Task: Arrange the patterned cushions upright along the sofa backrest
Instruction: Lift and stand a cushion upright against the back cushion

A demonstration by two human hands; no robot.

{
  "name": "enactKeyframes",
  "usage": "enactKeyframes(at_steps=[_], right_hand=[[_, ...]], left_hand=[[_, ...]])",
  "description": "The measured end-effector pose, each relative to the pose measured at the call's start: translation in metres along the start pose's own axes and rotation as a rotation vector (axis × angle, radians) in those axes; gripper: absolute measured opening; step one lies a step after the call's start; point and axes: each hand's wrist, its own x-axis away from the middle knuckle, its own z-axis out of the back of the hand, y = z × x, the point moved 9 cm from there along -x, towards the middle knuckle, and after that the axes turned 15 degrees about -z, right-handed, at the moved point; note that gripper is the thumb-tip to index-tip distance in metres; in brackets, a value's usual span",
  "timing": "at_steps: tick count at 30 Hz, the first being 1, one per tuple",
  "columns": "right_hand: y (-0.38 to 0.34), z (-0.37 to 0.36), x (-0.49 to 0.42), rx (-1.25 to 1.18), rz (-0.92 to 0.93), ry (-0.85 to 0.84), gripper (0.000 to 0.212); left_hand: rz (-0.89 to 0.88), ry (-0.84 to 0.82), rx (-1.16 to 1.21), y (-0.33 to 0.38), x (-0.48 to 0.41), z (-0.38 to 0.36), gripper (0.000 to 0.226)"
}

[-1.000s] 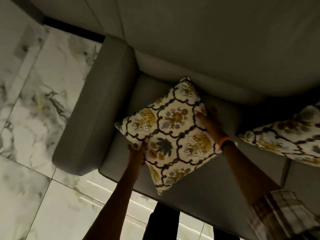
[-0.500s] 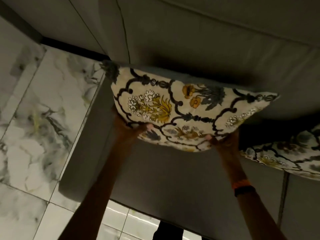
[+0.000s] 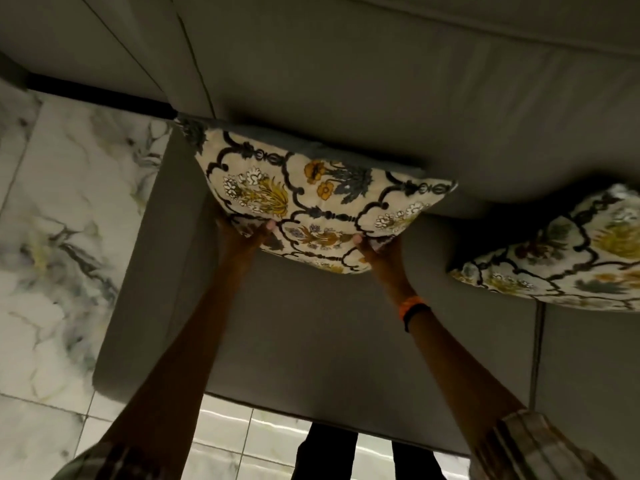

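A cream cushion with yellow flowers and dark scrollwork (image 3: pixel 311 199) stands on edge against the grey sofa backrest (image 3: pixel 381 98), in the corner by the left armrest. My left hand (image 3: pixel 242 237) grips its lower left edge, thumb on the front. My right hand (image 3: pixel 379 249) grips its lower right edge. An orange and black band sits on my right wrist. A second cushion of the same pattern (image 3: pixel 568 254) leans at the backrest further right, partly cut off by the frame edge.
The grey armrest (image 3: pixel 145 271) borders the seat (image 3: pixel 329 341) on the left. A seam (image 3: pixel 536 358) splits the seat cushions to the right. Marble floor tiles (image 3: pixel 52 237) lie left and in front. Dark trouser legs (image 3: pixel 322 452) show at the bottom.
The cushion went from lying flat on the seat to standing on edge against the backrest. Both hands shifted to its lower edge, and in the last half second it barely moved.
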Motion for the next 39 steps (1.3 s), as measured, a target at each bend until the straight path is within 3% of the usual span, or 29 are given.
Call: enactKeyframes(at_steps=[5,8,14,18,21,23,25,28,35,39], right_hand=[[0.022,0.025,0.017,0.085,-0.102,0.037,0.092],[0.061,0.082,0.036,0.141,-0.222,0.122,0.094],[0.123,0.292,0.083,0.067,-0.342,0.416,0.086],[0.121,0.46,0.103,-0.087,-0.277,0.738,0.103],[0.08,0.533,0.098,-0.064,-0.145,0.719,0.118],[0.04,0.551,0.078,0.096,0.0,0.569,0.111],[0.019,0.549,0.057,0.228,0.063,0.401,0.088],[0.017,0.561,0.045,0.18,0.048,0.383,0.078],[0.05,0.568,0.034,0.081,0.028,0.384,0.109],[0.083,0.546,0.04,0.084,-0.075,0.516,0.116]], left_hand=[[0.22,-0.033,-0.137,-0.042,0.08,-0.045,0.113],[0.286,-0.178,-0.265,-0.043,0.132,-0.104,0.107],[0.118,-0.678,-0.31,-0.011,0.202,-0.268,0.095],[-0.006,-0.68,-0.188,0.046,0.206,-0.36,0.109],[-0.029,-0.602,-0.032,0.083,0.189,-0.414,0.121],[-0.083,-0.63,0.05,0.103,0.183,-0.448,0.119],[-0.096,-0.672,0.059,0.116,0.187,-0.472,0.098],[-0.111,-0.616,0.081,0.125,0.196,-0.485,0.072],[-0.183,-0.574,0.043,0.107,0.186,-0.507,0.079],[-0.199,-0.597,0.01,0.098,0.185,-0.493,0.09]])
